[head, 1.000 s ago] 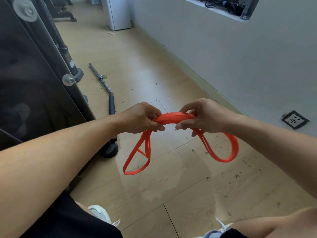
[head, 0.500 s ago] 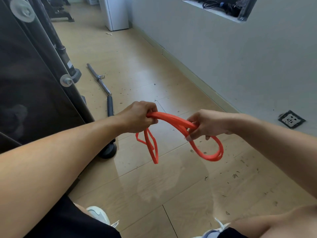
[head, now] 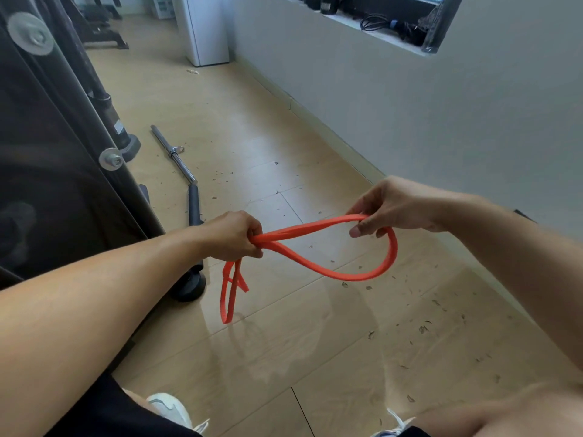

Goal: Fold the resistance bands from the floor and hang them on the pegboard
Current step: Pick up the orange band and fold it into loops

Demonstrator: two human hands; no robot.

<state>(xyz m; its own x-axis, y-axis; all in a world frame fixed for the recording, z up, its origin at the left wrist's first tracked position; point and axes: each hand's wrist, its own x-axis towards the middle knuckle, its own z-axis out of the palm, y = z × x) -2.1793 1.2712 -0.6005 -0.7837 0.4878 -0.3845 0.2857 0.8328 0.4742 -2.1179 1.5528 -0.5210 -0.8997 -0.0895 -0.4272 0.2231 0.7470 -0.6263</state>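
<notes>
An orange resistance band [head: 318, 268] hangs in the air between my two hands, above the wooden floor. My left hand [head: 233, 236] grips a bunch of its strands in a fist, and a short doubled loop dangles below that fist. My right hand [head: 391, 206] pinches the band farther right, between thumb and fingers. From there a wide loop curves down and back toward the left fist. No pegboard is in view.
A dark gym machine frame [head: 63, 146] fills the left side, with a round black foot [head: 189, 287] near the band. A steel bar [head: 176, 159] lies on the floor behind. A grey wall [head: 410, 115] runs along the right. My shoes [head: 167, 405] show at the bottom.
My right hand has moved right and up, away from the left, drawing the right loop wider. The loop under the left fist has shrunk and hangs narrower.
</notes>
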